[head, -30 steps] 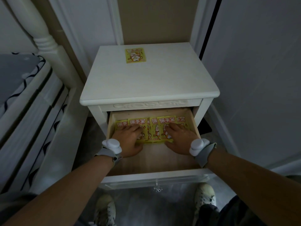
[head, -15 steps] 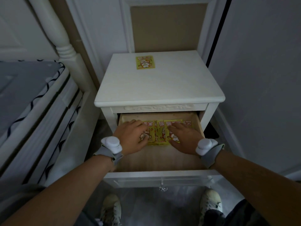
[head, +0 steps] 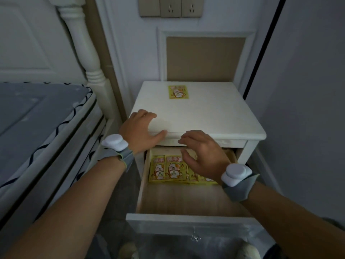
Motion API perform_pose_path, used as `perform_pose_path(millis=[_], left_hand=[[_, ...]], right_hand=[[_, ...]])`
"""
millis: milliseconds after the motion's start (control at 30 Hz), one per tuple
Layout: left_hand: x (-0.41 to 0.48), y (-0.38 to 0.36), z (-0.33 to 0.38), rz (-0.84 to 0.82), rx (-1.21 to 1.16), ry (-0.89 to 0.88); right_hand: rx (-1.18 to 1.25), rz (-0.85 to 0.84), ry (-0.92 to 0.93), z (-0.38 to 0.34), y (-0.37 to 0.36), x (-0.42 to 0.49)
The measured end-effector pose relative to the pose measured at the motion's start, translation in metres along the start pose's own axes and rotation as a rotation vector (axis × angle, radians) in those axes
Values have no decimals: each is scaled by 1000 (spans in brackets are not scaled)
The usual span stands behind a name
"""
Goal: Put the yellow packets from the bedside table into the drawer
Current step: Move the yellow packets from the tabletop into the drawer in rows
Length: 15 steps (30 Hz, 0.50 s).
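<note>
One yellow packet [head: 178, 92] with a cartoon print lies at the back of the white bedside table [head: 209, 116]. Below the tabletop the wooden drawer [head: 186, 200] stands pulled out, with a row of several yellow packets [head: 169, 168] lying flat at its back. My left hand [head: 140, 130] rests open on the table's front left corner, fingers spread. My right hand [head: 202, 153] hovers open above the drawer, just under the table's front edge, and hides the right-hand packets. Neither hand holds anything.
A bed with a grey mattress [head: 35, 116] and a white turned post [head: 85, 43] stands close on the left. A wall with sockets [head: 180, 6] rises behind the table, and a white panel [head: 308, 90] closes the right side. My shoes show below the drawer front [head: 186, 224].
Both hands have lifted off the packets in the drawer. The left hand has moved up onto the tabletop corner, the right has risen to the table's front edge. The view has tilted upward.
</note>
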<state>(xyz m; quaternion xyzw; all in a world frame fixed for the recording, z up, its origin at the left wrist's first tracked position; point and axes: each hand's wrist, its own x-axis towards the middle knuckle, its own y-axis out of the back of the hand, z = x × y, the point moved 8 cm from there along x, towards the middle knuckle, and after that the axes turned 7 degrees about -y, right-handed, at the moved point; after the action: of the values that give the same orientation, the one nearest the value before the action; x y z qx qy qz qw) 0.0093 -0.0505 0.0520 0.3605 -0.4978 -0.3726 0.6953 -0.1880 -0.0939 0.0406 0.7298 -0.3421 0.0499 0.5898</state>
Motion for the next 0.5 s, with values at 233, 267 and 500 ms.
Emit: perform_pose_path(millis=[233,267,500], left_hand=[[16,-22,-56,-207,-21,230],[14,-26,-54,-258,-15,249],[13,-52,-53,-340,74,286]], right_hand=[[24,-1,-107,16,-18,53],[20,4,-132,21,-20,58],[-81,-115,-294,71,-61,139]])
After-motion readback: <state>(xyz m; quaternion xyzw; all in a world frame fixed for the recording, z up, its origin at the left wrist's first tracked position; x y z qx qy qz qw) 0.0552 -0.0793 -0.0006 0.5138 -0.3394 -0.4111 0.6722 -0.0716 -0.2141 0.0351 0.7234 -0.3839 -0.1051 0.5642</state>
